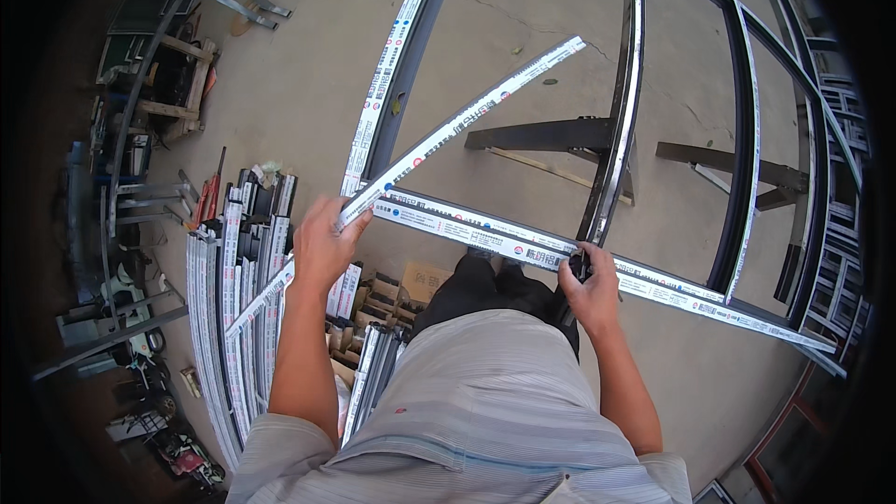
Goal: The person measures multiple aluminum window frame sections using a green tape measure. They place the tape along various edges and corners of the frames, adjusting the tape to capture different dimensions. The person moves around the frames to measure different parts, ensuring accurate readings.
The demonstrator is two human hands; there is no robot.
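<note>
Bundles of long metal profiles covered in white printed film (247, 289) stand left of the left hand (319, 241), whose fingers close around a slim, straight strip in white printed film (439, 147), slanting away to the hand's right above a corner of a large dark metal frame faced with white film (467, 231). Half curled at the frame's near bar, the right hand (595, 291) has thumb and fingers about a small black object (580, 266), though whether it is gripped cannot be told.
</note>
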